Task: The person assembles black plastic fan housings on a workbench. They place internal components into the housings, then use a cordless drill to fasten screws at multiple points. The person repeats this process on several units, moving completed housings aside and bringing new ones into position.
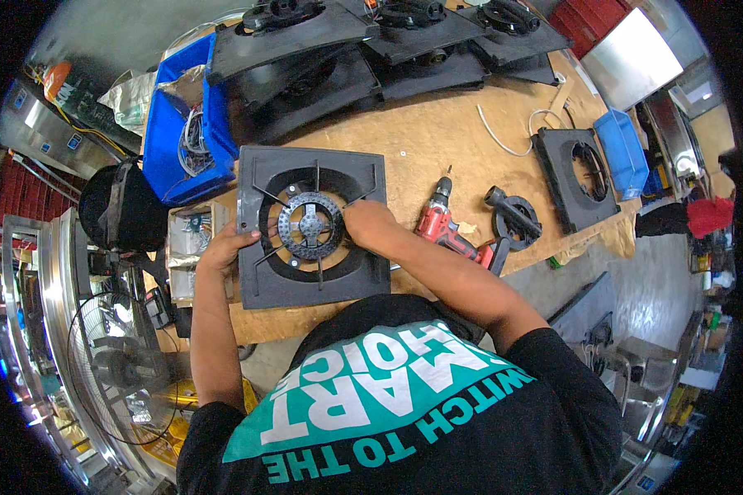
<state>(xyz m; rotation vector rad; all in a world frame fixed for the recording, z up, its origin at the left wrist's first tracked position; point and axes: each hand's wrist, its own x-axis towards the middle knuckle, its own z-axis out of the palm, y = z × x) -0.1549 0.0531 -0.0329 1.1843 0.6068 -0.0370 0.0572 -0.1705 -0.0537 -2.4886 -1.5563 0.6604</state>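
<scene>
A square black cast-metal stove top (pixel 264 289) lies on the wooden table in front of me, with several ribs pointing in toward its round opening. Within that opening sits a grey round burner (pixel 309 224). My left hand (pixel 224 249) grips the stove top's left edge, thumb on the upper face and fingers partly hidden beneath. At the right side of the opening, my right hand (pixel 367 223) is closed, its fingertips down by the burner; what they hold cannot be made out. A red cordless drill (pixel 437 221) lies just right of my right hand.
A loose black burner (pixel 516 223) and another square black frame (pixel 574 177) lie to the right, beside a light blue bin (pixel 622 153). Stacked black stove tops (pixel 305 87) fill the table's far side. A blue bin (pixel 161 153) holds wires; a box (pixel 173 272) of small hardware stands left.
</scene>
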